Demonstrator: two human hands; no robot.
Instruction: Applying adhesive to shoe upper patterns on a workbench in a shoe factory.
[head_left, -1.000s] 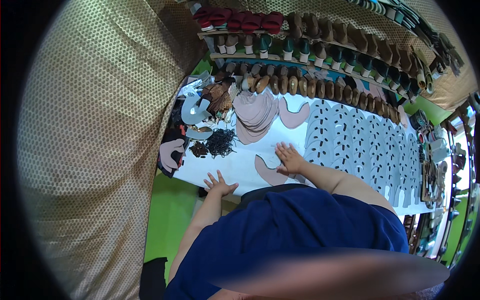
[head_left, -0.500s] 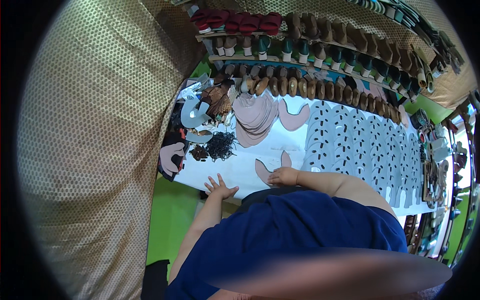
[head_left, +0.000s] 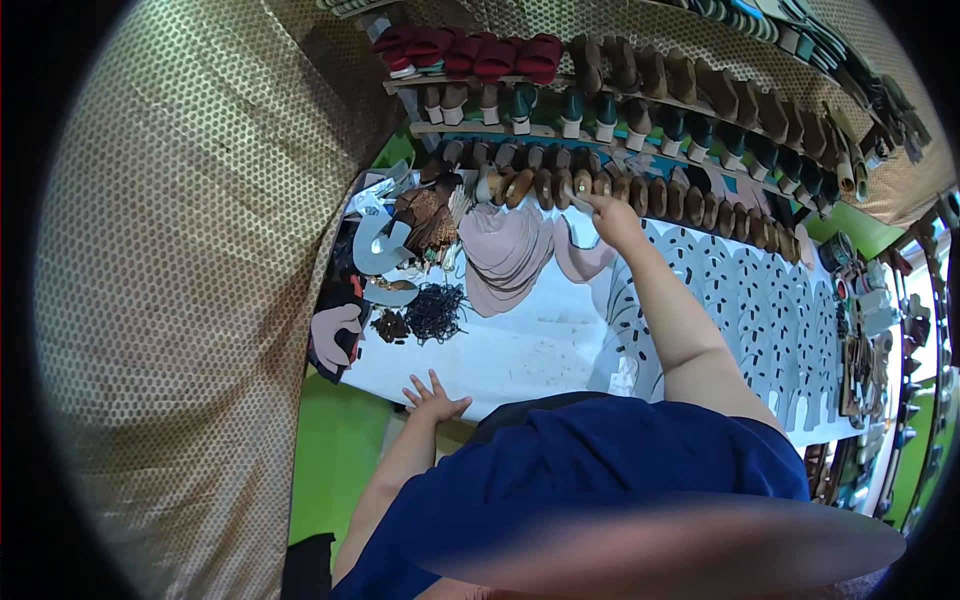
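Reaching to the far side of the white table (head_left: 520, 350), my right hand (head_left: 612, 220) has its fingers closed at the far tip of a U-shaped pink piece (head_left: 582, 262). A pale tip shows past the fingertips; the grip itself is partly hidden. My left hand (head_left: 436, 403) rests at the table's near edge, fingers spread, holding nothing. Left of the U-shaped piece lies a fanned stack of pink cut pieces (head_left: 500, 270). Right of my forearm, overlapping pale grey curved pieces (head_left: 755, 320) bear small dark strips.
A heap of thin black strips (head_left: 435, 313) and a small brown pile (head_left: 390, 325) lie at left, near brown scraps (head_left: 430, 220) and grey curved pieces (head_left: 378, 245). Shoe lasts (head_left: 690, 205) line the back below racks of heeled shoes (head_left: 605, 118). A patterned gold curtain (head_left: 190, 300) hangs left.
My right hand has moved from the near edge to the back, and the U-shaped piece it touched there has left that spot. My left hand stays near the edge, fingers still spread.
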